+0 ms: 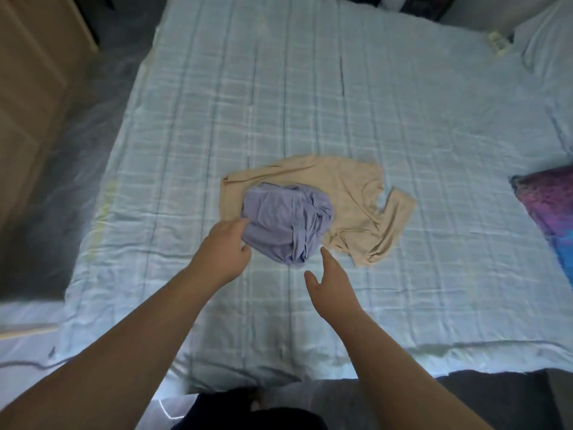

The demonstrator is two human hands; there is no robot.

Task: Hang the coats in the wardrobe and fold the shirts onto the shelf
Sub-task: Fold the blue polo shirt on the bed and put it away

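Note:
A crumpled lavender shirt (286, 223) lies bunched on top of a beige shirt (350, 197), which is spread loosely on the bed. My left hand (224, 249) touches the lavender shirt's left edge, fingers lightly curled at the fabric; whether it grips the cloth is unclear. My right hand (330, 279) hovers just below the lavender shirt's lower right edge, fingers straight and holding nothing.
The bed (310, 103) has a light blue checked cover. A purple-and-blue patterned cushion (552, 206) lies at the right edge. A wooden wardrobe door (28, 97) stands at the left, beside a dark strip of floor. A pale pillow (548, 48) sits at top right.

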